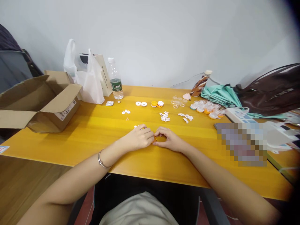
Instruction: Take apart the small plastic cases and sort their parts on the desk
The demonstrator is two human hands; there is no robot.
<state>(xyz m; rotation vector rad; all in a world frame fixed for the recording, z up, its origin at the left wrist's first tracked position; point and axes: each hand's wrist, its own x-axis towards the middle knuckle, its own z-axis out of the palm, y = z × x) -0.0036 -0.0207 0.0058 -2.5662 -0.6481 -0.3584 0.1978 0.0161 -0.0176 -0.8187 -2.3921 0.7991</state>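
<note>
Between my two hands, close above the table, is a small orange round part [154, 140], mostly covered by fingers. My left hand [141, 138] is closed around its left side, knuckles up. On the other side, the thumb and fingertips of my right hand [169, 140] pinch it. A few small white pieces [135, 127] peek out behind my left hand. Farther back lie two white discs [143, 104], some orange and white round parts [154, 104] and several white cut-out pieces [165, 117]. Several clear round covers [180, 102] are spread to their right.
An open cardboard box [67, 107], a white plastic bag [90, 87] and a water bottle [116, 84] stand at left. At right are clear-domed pieces with coloured bases [208, 109], a brown drink bottle [200, 84], teal fabric [221, 95], a power strip [236, 115] and a dark bag [269, 90].
</note>
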